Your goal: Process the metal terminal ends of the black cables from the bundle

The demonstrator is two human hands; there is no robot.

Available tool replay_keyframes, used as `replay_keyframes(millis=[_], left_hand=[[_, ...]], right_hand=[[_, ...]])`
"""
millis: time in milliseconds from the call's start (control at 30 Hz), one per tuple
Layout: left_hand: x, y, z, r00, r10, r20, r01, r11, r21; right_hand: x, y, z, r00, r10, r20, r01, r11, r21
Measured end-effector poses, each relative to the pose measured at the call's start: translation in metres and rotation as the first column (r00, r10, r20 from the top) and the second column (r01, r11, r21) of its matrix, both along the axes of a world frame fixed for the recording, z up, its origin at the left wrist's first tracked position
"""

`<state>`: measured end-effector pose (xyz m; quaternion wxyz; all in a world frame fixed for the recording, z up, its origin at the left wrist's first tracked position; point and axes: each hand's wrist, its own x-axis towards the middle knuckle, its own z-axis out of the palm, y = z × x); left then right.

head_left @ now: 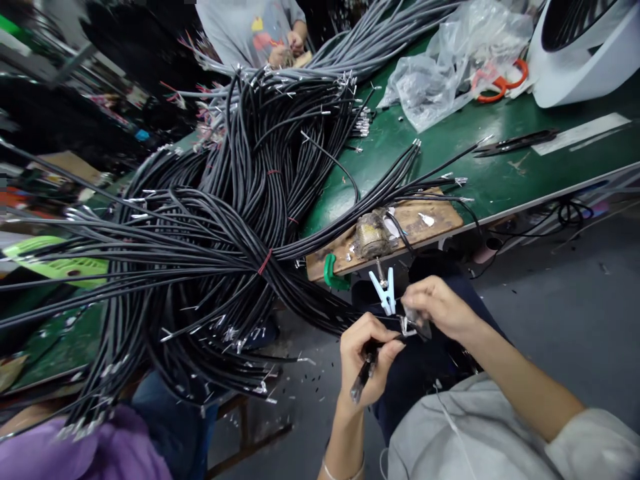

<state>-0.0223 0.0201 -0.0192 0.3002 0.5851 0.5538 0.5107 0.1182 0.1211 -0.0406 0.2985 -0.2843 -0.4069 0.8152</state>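
Observation:
My left hand [369, 357] is closed around black cable, below the front edge of the wooden board. Dark pieces [361, 381] stick out under its fingers, too unclear to name. Bare silvery wire ends [407, 327] show just past its thumb. My right hand [437, 308] is pinched shut close to those ends; a greyish smear at its fingertips hides what it holds. Just above the hands, a light blue clothes peg [383, 292] hangs on the shaft of a small, grimy motor [372, 235]. The motor sits on the wooden board [440, 217].
A big heap of black cables [270, 153], tied with red bands [265, 261], covers the green table [505, 130]. Behind lie grey cables [375, 33], plastic bags [435, 80], orange scissors [500, 83] and dark pliers [517, 142]. A green clamp [333, 273] grips the board. Two other people sit nearby.

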Motion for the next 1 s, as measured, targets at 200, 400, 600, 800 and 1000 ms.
replay_keyframes(millis=[200, 400, 600, 800, 1000], left_hand=[[-0.001, 0.000, -0.001, 0.990, 0.075, 0.123, -0.086, 0.992, 0.088], [0.002, 0.011, -0.003, 0.979, 0.149, 0.140, -0.162, 0.983, 0.087], [0.001, 0.014, 0.001, 0.983, 0.103, 0.150, -0.097, 0.994, -0.043], [-0.001, 0.006, 0.004, 0.992, 0.063, 0.112, -0.060, 0.998, -0.033], [-0.007, 0.003, 0.001, 0.997, -0.063, 0.046, 0.063, 0.998, -0.003]], right_hand=[[-0.024, 0.013, 0.015, 0.974, 0.043, -0.221, -0.034, 0.998, 0.043], [-0.039, 0.007, 0.013, 0.940, -0.007, -0.342, -0.047, 0.988, -0.149], [-0.037, 0.007, 0.009, 0.909, 0.053, -0.414, -0.143, 0.972, -0.189], [-0.019, 0.008, -0.016, 0.955, -0.012, -0.295, -0.038, 0.986, -0.163], [0.012, -0.007, -0.014, 0.973, 0.143, -0.179, -0.104, 0.972, 0.213]])
